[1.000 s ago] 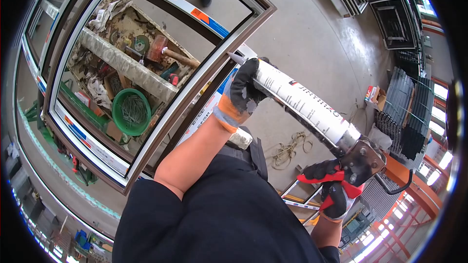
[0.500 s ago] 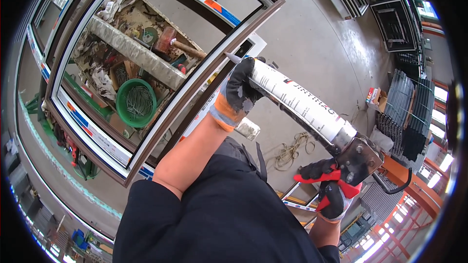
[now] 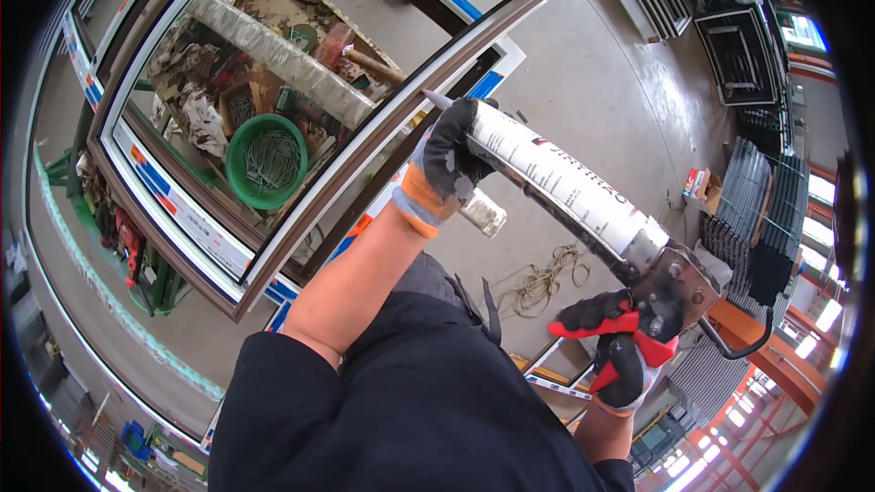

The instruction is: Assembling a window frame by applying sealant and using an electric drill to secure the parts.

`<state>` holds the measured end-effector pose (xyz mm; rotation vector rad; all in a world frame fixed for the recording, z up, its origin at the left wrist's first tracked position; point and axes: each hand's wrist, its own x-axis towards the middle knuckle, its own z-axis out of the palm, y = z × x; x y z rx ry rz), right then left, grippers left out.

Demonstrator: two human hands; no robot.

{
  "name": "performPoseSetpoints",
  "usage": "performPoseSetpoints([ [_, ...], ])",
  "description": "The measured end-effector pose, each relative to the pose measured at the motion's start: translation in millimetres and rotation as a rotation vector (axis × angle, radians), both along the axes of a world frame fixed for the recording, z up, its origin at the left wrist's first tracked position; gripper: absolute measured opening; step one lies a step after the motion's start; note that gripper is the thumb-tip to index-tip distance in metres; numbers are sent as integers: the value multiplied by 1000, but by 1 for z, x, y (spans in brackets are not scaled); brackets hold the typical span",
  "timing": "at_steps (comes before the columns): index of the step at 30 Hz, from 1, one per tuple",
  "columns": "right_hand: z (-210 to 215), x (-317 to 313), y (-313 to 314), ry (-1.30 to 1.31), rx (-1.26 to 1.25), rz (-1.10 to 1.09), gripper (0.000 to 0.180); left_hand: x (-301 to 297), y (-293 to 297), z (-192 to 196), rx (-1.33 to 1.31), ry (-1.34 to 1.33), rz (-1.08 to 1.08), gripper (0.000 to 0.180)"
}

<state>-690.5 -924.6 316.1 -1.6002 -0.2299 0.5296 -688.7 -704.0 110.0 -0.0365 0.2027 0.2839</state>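
Your left hand wraps the smooth white sealant tube; right hand fingers curl round the red trigger — nails fill the green bowl.

The left hand wraps the front of the sealant cartridge, hiding that part of the tube. The right hand covers the caulking gun grip below the red trigger. Beyond the left hand, the clutter around the green bowl is too jumbled to identify.

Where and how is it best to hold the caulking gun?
Probably as shown: left hand wrapped around the front of the long white cartridge tube, right hand from below on the red trigger handle at the rear, since the caulking gun is long.
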Motion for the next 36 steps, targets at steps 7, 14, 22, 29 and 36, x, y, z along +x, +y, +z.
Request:
performPoseSetpoints([
  [7,0,-32,0,-19,27,9,49,-33,-2,-1,19,-86,32,36],
  [14,-5,-57,-14,4,-14,64,47,-61,-4,-9,-16,-111,65,32],
  [22,0,-95,-9,-22,-79,82,42,-102,-6,-4,-2,-52,63,29],
  [29,5,-134,-3,-58,-68,77,67,-141,-6,-5,-4,-60,60,31],
  [36,7,-186,3,-72,-72,-5,71,-181,-6,2,33,81,24,41],
])
